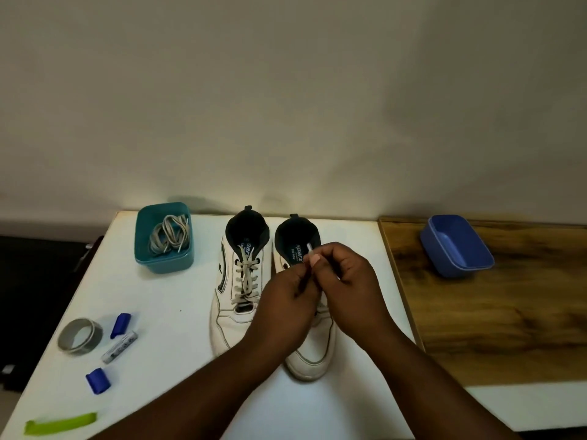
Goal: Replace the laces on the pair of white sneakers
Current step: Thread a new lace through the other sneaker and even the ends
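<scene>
Two white sneakers stand side by side on the white table (178, 300), toes toward me. The left sneaker (236, 287) is laced with a beige lace. Over the right sneaker (313, 350), my left hand (286, 306) and my right hand (346, 274) meet above its tongue. Both pinch a lace; its white tip (309, 247) sticks up between the fingers. My hands hide the right sneaker's eyelets. A teal tub (163, 241) at the back left holds a bundle of beige laces (170, 236).
A blue tub (457, 246) sits on the wooden surface (495, 312) to the right. At front left lie a roll of grey tape (80, 336), a marker (120, 347), two blue caps (121, 324) and a green strip (60, 423). A wall stands behind the table.
</scene>
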Motion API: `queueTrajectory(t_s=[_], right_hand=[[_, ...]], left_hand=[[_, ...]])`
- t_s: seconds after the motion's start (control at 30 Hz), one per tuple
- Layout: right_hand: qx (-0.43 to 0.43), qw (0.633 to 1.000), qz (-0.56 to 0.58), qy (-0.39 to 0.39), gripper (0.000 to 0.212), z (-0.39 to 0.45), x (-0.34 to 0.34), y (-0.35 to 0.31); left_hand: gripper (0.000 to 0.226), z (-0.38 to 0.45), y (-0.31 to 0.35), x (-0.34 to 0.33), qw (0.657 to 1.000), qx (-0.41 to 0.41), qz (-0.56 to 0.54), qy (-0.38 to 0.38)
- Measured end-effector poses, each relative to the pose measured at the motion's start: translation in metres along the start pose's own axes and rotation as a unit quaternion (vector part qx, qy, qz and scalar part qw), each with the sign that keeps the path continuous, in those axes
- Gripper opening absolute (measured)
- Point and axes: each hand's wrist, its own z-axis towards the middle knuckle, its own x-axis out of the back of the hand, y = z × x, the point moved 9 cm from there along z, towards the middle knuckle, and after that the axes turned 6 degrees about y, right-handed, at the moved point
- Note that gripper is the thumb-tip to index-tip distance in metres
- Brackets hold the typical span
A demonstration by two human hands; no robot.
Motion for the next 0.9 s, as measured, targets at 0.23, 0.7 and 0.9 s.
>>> queueTrajectory(t_s=[0.23,0.7,0.9], right_hand=[[-0.051,0.994,0.03,0.087,0.017,0.006,0.016,0.011],[0.091,0.968,-0.231,0.042,0.014,0.009,-0.02,0.011],[0.089,0.956,-0.277,0.018,0.009,0.008,-0.027,0.016]], left_hand=[[0.023,0.017,-0.003,0.056,0.968,0.009,0.214,0.128],[0.013,0.019,-0.024,0.052,0.977,0.102,0.147,0.113],[0.012,0.024,-0.041,0.048,0.982,0.162,0.025,0.097]])
